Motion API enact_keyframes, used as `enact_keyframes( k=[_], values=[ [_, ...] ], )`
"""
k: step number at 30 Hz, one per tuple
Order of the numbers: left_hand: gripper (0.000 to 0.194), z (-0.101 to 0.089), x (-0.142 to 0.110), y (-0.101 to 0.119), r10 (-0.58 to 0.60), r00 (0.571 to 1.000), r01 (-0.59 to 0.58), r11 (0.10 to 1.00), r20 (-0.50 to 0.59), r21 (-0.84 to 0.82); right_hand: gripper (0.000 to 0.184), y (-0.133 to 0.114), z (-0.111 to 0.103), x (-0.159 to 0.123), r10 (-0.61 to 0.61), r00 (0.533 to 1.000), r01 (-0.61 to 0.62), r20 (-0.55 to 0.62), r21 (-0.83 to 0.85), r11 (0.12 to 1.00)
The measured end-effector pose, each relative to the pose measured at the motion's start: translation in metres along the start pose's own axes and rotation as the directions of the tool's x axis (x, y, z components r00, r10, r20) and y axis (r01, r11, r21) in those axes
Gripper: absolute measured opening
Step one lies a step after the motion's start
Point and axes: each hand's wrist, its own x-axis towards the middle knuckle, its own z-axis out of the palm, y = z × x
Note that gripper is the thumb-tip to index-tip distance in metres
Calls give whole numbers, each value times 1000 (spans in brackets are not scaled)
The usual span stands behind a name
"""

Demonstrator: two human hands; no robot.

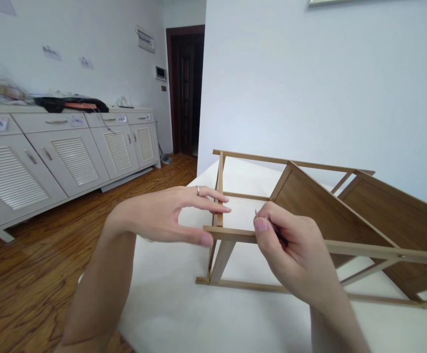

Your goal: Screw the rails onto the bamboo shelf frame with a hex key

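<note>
A wooden shelf frame with slanted brown panels lies on its side on a white-covered table. At the frame's left end is my left hand, a ring on one finger. Its fingers are apart, stretched over the end crosspiece, and the thumb is by the near rail's corner. My right hand is closed just above the near rail, thumb and forefinger pinched on a small metal screw with its tip pointing up. Something dark shows inside the curled fingers, mostly hidden.
A white cabinet runs along the left wall, with a black bag and other items on top. Wood flooring lies between it and the table. A dark door stands at the back, and a white wall rises behind the frame.
</note>
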Motion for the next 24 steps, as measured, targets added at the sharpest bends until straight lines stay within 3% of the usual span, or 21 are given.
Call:
enact_keyframes(
  k=[2, 3, 4, 6, 8, 11, 15, 24],
  values=[
    [53, -4, 26, -15, -59, 995, 59, 998, -80, 5, 30, 0, 0, 0, 6, 1000, -7, 4, 3, 1000],
    [53, -8, 44, -25, -147, 975, 158, 985, -165, 61, 30, 1, 0, 0, 9, 1000, -9, 3, 4, 1000],
    [52, -12, 64, -37, -263, 924, 308, 942, -278, 133, 30, 0, 0, 0, 10, 1000, -10, 1, 7, 1000],
    [63, -21, 106, -62, -371, 841, 458, 876, -393, 154, 30, 0, 1, 1, 14, 1000, -14, 1, 18, 1000],
    [63, -27, 140, -86, -471, 771, 571, 809, -429, 137, 30, 0, 1, 1, 21, 1000, -21, 4, 30, 999],
    [45, -25, 167, -112, -564, 722, 651, 750, -401, 118, 29, 0, 1, 0, 25, 1000, -26, 11, 51, 998],
    [36, -18, 168, -127, -602, 706, 677, 729, -373, 106, 28, -1, 0, 1, 19, 1000, -21, 19, 76, 997],
    [36, -23, 165, -138, -558, 750, 629, 768, -355, 122, 27, -1, 0, 3, 41, 999, -44, 27, 98, 994]
  ],
)
